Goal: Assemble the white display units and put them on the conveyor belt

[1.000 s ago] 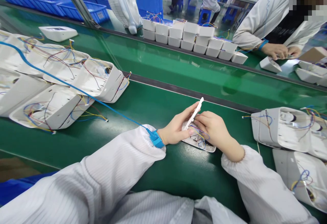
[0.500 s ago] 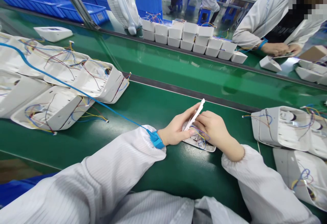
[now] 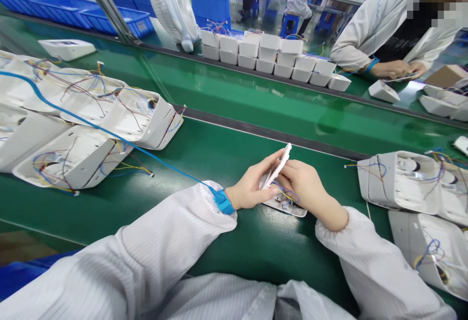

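My left hand (image 3: 252, 183) grips a thin white plastic cover (image 3: 277, 166), tilted up on edge, its thumb along the lower end. Close against the cover's right side is my right hand (image 3: 302, 181), fingers bent and pressed together behind it; whatever they pinch is hidden. Beneath both hands a white plastic housing (image 3: 302, 213) lies on the green bench, open side up. Blue, yellow and purple wires (image 3: 287, 194) run out of it toward my right hand. A blue wrist strap (image 3: 224, 201) with a blue cord circles my left wrist.
White housings with loose wires stand at left (image 3: 142, 120) and right (image 3: 380, 183). Beyond the green conveyor (image 3: 234, 93) is a row of small white housings (image 3: 265, 66), with a white fan (image 3: 171, 10) beside it. A co-worker's hands (image 3: 398, 70) work across the line.
The whole view has shifted slightly. Both hands stay at the cover in nearly the same pose. At the far right edge, a small white part has come into view on the conveyor.
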A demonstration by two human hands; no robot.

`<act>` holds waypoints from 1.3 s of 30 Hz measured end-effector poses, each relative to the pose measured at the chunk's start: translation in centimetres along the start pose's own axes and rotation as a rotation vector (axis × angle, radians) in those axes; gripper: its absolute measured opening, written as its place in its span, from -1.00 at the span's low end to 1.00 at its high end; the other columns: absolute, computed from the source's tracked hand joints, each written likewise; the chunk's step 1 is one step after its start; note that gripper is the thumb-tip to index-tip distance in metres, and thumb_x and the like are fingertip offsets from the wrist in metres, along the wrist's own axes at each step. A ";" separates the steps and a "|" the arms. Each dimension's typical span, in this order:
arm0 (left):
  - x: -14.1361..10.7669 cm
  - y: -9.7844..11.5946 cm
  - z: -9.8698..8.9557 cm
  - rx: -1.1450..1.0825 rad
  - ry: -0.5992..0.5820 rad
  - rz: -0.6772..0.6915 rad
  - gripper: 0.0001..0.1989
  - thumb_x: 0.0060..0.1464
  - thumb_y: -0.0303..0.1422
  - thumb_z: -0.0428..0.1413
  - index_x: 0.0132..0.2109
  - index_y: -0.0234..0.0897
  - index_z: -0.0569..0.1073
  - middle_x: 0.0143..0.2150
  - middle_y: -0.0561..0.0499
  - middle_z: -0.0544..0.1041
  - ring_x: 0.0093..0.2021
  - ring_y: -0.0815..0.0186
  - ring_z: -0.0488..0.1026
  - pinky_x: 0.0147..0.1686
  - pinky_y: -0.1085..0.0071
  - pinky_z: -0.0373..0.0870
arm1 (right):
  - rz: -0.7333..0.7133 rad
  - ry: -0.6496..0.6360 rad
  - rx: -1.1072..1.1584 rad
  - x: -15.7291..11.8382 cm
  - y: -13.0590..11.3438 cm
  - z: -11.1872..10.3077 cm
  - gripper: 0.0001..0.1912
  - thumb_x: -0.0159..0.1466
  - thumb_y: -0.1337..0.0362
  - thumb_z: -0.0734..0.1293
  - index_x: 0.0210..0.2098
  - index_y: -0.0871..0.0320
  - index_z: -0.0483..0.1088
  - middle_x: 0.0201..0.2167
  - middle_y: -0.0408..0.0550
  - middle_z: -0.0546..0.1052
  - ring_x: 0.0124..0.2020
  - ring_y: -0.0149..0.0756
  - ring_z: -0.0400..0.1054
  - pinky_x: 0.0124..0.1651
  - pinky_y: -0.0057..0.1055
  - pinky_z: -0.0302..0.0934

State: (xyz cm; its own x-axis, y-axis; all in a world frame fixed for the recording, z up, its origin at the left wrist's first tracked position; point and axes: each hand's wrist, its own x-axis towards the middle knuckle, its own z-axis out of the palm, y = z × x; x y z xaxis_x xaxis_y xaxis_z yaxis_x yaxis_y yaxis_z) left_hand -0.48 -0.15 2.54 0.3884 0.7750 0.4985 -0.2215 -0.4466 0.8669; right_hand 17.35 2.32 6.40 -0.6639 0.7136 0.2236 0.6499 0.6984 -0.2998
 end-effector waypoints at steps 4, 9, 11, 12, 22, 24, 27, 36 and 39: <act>-0.2 -0.4 0.1 -0.094 0.057 -0.029 -0.21 0.10 -0.10 0.18 0.39 -0.18 0.08 0.35 -0.25 0.25 0.32 -0.09 0.24 0.25 0.01 0.24 | 0.126 -0.032 0.166 0.1 0.2 -2.0 -0.75 0.38 0.23 0.25 -0.31 0.15 0.54 -0.41 -0.05 0.51 -0.37 -0.30 0.37 -0.29 -0.38 0.20; -0.3 -0.4 0.1 -0.042 0.075 -0.013 -0.22 0.09 -0.10 0.18 0.37 -0.18 0.11 0.31 -0.25 0.30 0.23 -0.08 0.35 0.19 0.00 0.31 | 0.011 -0.332 0.462 -0.7 0.3 -5.6 -0.60 0.23 0.01 0.41 0.00 0.01 0.49 -0.19 -0.06 0.49 -0.35 -0.34 0.39 -0.32 -0.41 0.31; -0.3 -0.4 0.1 -0.017 0.066 0.004 -0.20 0.08 -0.10 0.19 0.38 -0.17 0.09 0.28 -0.25 0.33 0.19 -0.06 0.38 0.17 0.01 0.33 | -0.019 -0.393 0.461 -1.0 0.3 -6.3 -0.65 0.23 0.02 0.41 -0.03 -0.03 0.51 -0.13 -0.05 0.46 -0.30 -0.34 0.39 -0.30 -0.41 0.33; -0.2 -0.3 0.1 -0.002 0.064 0.008 -0.20 0.08 -0.10 0.19 0.38 -0.17 0.08 0.28 -0.24 0.33 0.20 -0.06 0.38 0.17 0.02 0.34 | -0.015 -0.383 0.449 -1.1 0.3 -6.4 -0.75 0.27 0.06 0.38 -0.11 -0.02 0.54 -0.13 -0.05 0.45 -0.28 -0.33 0.39 -0.28 -0.41 0.34; -0.1 -0.3 0.0 0.060 0.068 -0.003 -0.23 0.11 -0.12 0.16 0.39 -0.16 0.08 0.37 -0.21 0.22 0.28 -0.08 0.28 0.24 -0.01 0.26 | 0.001 -0.218 0.382 -0.7 0.8 -5.1 -0.81 0.35 0.30 0.30 -0.20 0.06 0.58 -0.32 -0.12 0.60 -0.30 -0.33 0.47 -0.23 -0.40 0.32; -0.2 -0.4 0.0 0.074 0.067 -0.009 -0.22 0.11 -0.13 0.16 0.39 -0.16 0.07 0.37 -0.22 0.21 0.27 -0.09 0.29 0.24 -0.02 0.26 | -0.007 -0.215 0.312 -0.7 1.0 -4.5 -0.81 0.35 0.32 0.30 -0.20 0.06 0.58 -0.32 -0.13 0.62 -0.31 -0.31 0.48 -0.24 -0.38 0.32; -0.3 -0.5 0.0 0.102 0.060 -0.010 -0.19 0.09 -0.15 0.17 0.40 -0.18 0.05 0.35 -0.24 0.23 0.26 -0.09 0.31 0.22 -0.01 0.27 | -0.021 -0.214 0.120 -0.5 1.0 -3.6 -0.82 0.32 0.34 0.32 -0.23 0.04 0.59 -0.31 -0.12 0.63 -0.29 -0.27 0.47 -0.26 -0.36 0.28; -0.1 -0.2 0.1 0.426 0.024 0.059 -0.12 -0.06 -0.25 0.27 0.36 -0.17 0.07 0.28 -0.22 0.30 0.22 -0.05 0.34 0.20 0.01 0.28 | 0.017 -0.163 -0.195 -0.5 0.5 -1.6 -0.82 0.33 0.33 0.30 -0.18 0.13 0.56 -0.18 0.07 0.54 -0.22 -0.15 0.35 -0.26 -0.30 0.26; 0.2 0.2 -0.2 0.521 -0.048 0.119 -0.12 -0.09 -0.28 0.26 0.35 -0.21 0.07 0.25 -0.24 0.30 0.23 -0.03 0.31 0.21 0.03 0.28 | 0.073 -0.185 -0.166 -0.7 0.6 -1.3 -0.80 0.26 0.40 0.32 -0.15 0.18 0.53 -0.14 0.10 0.55 -0.17 -0.11 0.41 -0.23 -0.30 0.31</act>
State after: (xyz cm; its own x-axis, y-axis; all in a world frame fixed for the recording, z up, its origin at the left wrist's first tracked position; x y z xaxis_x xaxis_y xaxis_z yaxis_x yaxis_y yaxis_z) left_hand -0.65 0.00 2.81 0.4306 0.6897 0.5821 0.2020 -0.7022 0.6827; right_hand 18.73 2.34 7.28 -0.6592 0.7514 0.0285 0.7404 0.6552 -0.1497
